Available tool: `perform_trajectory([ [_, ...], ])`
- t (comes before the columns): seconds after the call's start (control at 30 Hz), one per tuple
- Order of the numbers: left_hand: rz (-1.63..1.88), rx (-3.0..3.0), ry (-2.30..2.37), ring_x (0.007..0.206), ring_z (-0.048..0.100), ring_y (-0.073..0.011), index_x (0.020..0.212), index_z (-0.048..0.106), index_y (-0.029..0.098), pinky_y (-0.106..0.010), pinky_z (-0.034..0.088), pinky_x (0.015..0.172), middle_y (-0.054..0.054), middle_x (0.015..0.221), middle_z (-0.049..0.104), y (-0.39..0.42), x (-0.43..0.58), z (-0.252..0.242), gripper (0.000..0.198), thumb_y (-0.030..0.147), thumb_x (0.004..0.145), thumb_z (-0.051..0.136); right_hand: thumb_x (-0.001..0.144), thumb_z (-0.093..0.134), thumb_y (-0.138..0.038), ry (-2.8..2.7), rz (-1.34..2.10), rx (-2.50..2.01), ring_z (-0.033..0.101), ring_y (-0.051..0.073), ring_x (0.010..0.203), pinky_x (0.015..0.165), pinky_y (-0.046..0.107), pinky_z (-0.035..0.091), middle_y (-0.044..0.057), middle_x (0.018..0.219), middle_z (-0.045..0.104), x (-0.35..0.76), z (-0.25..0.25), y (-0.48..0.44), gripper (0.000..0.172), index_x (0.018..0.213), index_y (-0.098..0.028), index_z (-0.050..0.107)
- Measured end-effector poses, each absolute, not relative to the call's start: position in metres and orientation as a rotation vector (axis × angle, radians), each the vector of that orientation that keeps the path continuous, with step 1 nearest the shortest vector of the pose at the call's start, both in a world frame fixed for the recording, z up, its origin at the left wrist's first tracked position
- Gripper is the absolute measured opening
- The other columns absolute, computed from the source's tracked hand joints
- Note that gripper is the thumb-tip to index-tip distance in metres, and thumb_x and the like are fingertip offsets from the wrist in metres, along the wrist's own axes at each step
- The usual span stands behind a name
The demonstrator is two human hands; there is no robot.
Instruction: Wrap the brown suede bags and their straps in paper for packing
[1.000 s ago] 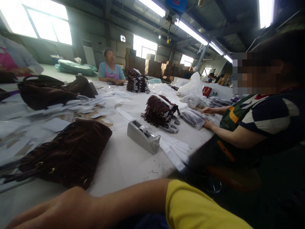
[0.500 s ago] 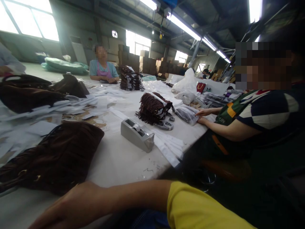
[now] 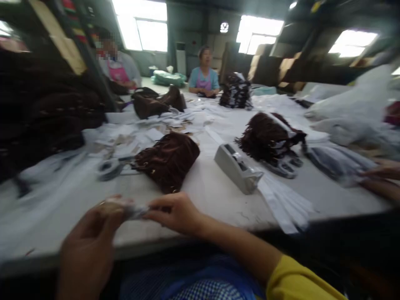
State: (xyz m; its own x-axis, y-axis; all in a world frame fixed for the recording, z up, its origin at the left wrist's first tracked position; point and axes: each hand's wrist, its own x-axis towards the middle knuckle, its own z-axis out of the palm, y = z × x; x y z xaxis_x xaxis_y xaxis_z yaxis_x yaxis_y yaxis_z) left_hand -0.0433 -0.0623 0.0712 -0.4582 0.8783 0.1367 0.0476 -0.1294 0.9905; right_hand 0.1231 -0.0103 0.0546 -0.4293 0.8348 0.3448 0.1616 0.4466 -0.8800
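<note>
Near the table's front edge, my left hand [image 3: 93, 235] is closed on a small pale, crumpled wrapping [image 3: 133, 209], blurred by motion. The fingers of my right hand [image 3: 176, 212] pinch the other end of it. Just beyond my hands lies a dark brown gathered bag [image 3: 171, 160] with metal eyelets. A grey wrapped ring-shaped piece [image 3: 109, 168] is at the bag's left. To the right stands a grey tape dispenser [image 3: 237, 166], with a fringed brown bag [image 3: 265, 135] behind it.
White strips [image 3: 284, 204] fan over the front edge of the table [image 3: 215, 204]. Dark bags [image 3: 46, 112] are piled at the left. A co-worker's hands [image 3: 383, 173] touch a plastic-wrapped item [image 3: 340, 162] at the right. Two people sit across the table, near stacked brown bags [image 3: 236, 91].
The view has swung left. My left hand has come into view, and both hands now hold the pale wrapping. My right hand has moved up from the lower edge.
</note>
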Motion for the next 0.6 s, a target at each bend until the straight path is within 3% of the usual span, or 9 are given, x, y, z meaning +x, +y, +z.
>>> perform_trajectory([
  [0.2,1.605,0.932,1.267,0.094,0.068,-0.0196,0.095,0.075,0.020,-0.033,0.055,0.089,-0.005,0.101,0.075,-0.060,-0.049,0.066,0.027,0.042,0.079,0.075,0.087,0.068,-0.038,-1.842,1.145,-0.882,0.057,0.009,0.047,0.049,0.018,0.045,0.001,0.071,0.070,0.127,0.055,-0.011,0.023,0.092,-0.017,0.076],
  [0.43,1.721,0.900,1.387,0.082,0.065,-0.0152,0.088,0.078,0.018,-0.029,0.053,0.087,-0.001,0.083,0.073,-0.055,-0.064,0.063,0.025,0.037,0.072,0.082,0.087,0.069,-0.033,-2.150,1.134,-0.914,0.055,0.009,0.051,0.053,0.019,0.041,-0.004,0.056,0.059,0.137,0.046,-0.002,0.017,0.078,-0.019,0.072],
  [0.6,1.763,0.802,1.349,0.079,0.063,-0.0137,0.082,0.077,0.017,-0.028,0.054,0.083,0.000,0.082,0.071,-0.048,-0.066,0.059,0.028,0.041,0.068,0.084,0.087,0.068,-0.033,-2.265,1.103,-0.941,0.058,0.011,0.053,0.057,0.021,0.043,-0.003,0.058,0.063,0.143,0.045,0.006,0.015,0.080,-0.020,0.073],
])
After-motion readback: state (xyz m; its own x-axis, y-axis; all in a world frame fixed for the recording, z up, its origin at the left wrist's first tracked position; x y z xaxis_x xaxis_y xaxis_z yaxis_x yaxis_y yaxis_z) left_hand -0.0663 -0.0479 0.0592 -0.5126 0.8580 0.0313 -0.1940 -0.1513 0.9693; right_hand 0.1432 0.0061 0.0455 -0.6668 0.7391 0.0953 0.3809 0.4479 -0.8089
